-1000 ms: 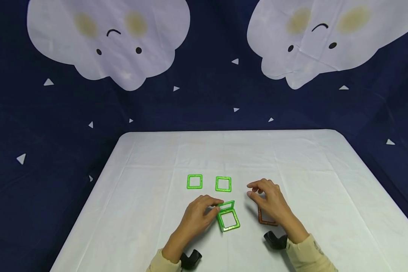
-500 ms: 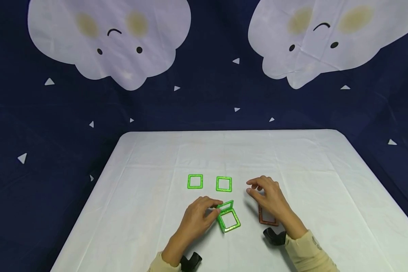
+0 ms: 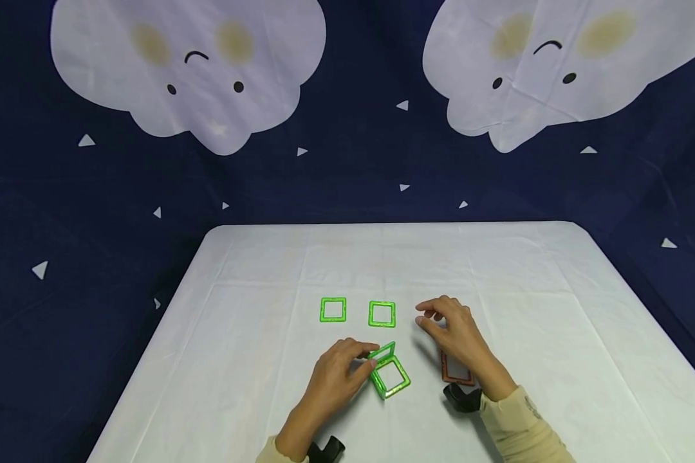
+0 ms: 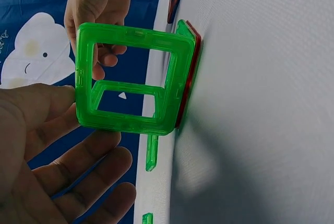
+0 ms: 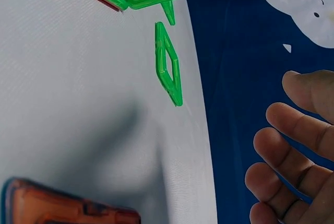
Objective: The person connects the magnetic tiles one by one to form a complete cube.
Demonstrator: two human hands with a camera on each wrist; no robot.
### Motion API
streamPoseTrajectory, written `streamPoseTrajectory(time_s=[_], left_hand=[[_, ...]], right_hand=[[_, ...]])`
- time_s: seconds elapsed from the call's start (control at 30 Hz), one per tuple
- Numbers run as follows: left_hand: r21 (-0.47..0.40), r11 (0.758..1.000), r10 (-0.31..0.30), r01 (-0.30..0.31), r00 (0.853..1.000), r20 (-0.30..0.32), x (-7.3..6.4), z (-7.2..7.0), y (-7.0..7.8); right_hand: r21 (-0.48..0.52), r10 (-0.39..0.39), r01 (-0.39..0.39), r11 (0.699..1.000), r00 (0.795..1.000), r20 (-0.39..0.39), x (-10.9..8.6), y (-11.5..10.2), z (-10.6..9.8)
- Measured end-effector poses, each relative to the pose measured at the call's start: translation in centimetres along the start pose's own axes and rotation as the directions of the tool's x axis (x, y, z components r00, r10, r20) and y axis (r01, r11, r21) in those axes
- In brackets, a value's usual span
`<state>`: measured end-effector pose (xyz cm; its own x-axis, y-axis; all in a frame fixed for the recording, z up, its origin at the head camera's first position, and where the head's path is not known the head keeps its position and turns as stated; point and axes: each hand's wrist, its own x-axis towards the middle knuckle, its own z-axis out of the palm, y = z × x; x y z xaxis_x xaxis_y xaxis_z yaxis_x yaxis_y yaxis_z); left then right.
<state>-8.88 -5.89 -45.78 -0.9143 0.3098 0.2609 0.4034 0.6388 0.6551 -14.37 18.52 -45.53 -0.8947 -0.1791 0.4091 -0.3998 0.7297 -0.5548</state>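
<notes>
My left hand [image 3: 337,376] pinches the edge of an upright green magnetic tile [image 4: 128,122] between thumb and forefinger; the other fingers are loosely bent below it. This tile belongs to a small joined group [image 3: 391,377]: a flat square base and two standing green squares meeting at a corner. A red edge [image 4: 189,83] shows along the underside of the base. My right hand [image 3: 456,331] hovers with relaxed, slightly bent fingers and nothing between them. Beneath its wrist lies a brown-orange tile [image 3: 457,373], partly hidden by the hand in the head view.
Two separate green square tiles, a left one [image 3: 333,319] and a right one [image 3: 381,324], lie flat beyond the group. The white-covered table [image 3: 255,308] ends at a dark blue cloth [image 3: 359,173] with clouds. Black wrist mounts [image 3: 462,399] sit under both wrists.
The joined green tiles have turned slightly counterclockwise, with my left hand shifting a little nearer me. My right hand has drifted slightly left and away from me.
</notes>
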Motion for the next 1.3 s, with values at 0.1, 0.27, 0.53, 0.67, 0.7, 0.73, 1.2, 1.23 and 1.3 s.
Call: streamPoseTrajectory(time_s=[0.1,0.27,0.53,0.67,0.7,0.73,1.2,1.23,1.3], left_hand=[[0.002,1.0,0.006,-0.006,1.0,-0.009,-0.1,0.1,-0.1],[0.01,1.0,0.009,-0.009,1.0,-0.023,-0.3,0.2,-0.1],[0.016,1.0,0.008,-0.007,1.0,-0.023,-0.5,0.1,0.0],[0.016,1.0,-0.004,0.004,1.0,-0.022,-0.6,0.1,0.1],[0.014,1.0,-0.007,0.008,1.0,-0.021,-0.7,0.1,0.1],[0.012,1.0,-0.009,0.01,1.0,-0.022,-0.7,0.0,0.2],[0.011,1.0,0.004,-0.003,0.999,-0.048,-1.0,0.1,0.3],[0.014,1.0,0.011,-0.01,0.998,-0.055,-1.1,0.1,0.3],[0.015,1.0,0.015,-0.014,0.998,-0.059,-1.1,0.1,0.4]], right_hand=[[0.0,0.008,-0.008,1.0,1.0,0.004,0.2,0.0,0.0],[0.006,0.013,-0.013,1.0,1.0,0.016,0.6,-0.2,0.0],[0.009,0.014,-0.015,1.0,1.0,0.023,1.0,-0.3,0.1],[0.012,0.005,-0.005,1.0,1.0,0.029,1.3,-0.3,0.2],[0.012,0.003,-0.004,1.0,0.999,0.031,1.4,-0.2,0.2],[0.013,0.003,-0.003,1.0,0.999,0.033,1.5,-0.2,0.3],[0.001,0.049,-0.049,0.999,0.992,0.118,2.7,-0.4,1.2],[-0.004,0.053,-0.053,0.999,0.991,0.126,2.8,-0.4,1.3],[-0.015,0.061,-0.059,0.998,0.988,0.141,3.0,-0.3,1.5]])
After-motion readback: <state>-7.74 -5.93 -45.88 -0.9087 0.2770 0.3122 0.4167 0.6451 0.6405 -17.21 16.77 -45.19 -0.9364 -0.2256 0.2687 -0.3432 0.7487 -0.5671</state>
